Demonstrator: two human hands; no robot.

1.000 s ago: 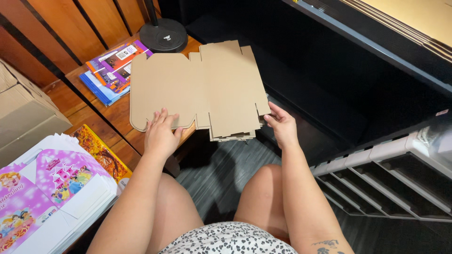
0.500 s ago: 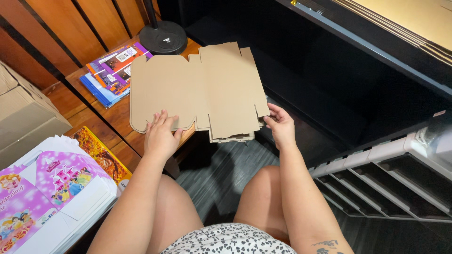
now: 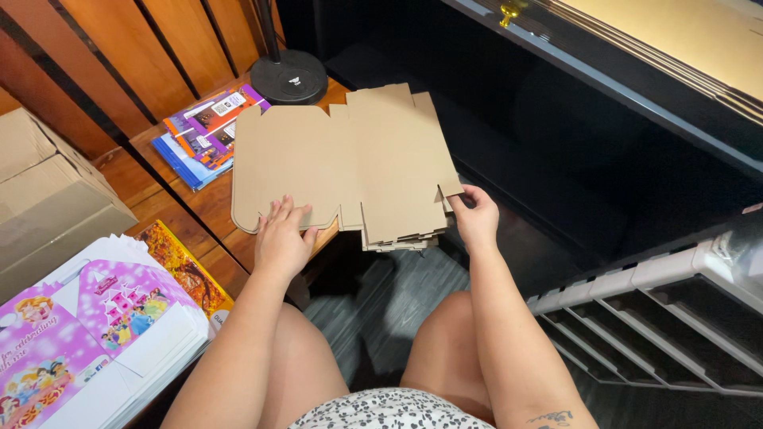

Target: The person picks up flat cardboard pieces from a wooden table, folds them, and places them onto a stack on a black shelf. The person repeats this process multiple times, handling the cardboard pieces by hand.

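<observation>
On the wooden table [image 3: 208,208], left hand [image 3: 280,242] presses flat cardboard sheets [image 3: 350,163]; right hand [image 3: 475,218] grip pinches their corner.

Plain brown flat cardboard blanks [image 3: 350,163] lie on a reddish-brown wooden shelf [image 3: 211,205] beside purple-and-blue booklets [image 3: 207,131], a black round lamp base [image 3: 288,77], pink cartoon-printed cartons [image 3: 87,342] and an orange-patterned packet [image 3: 187,274].
</observation>
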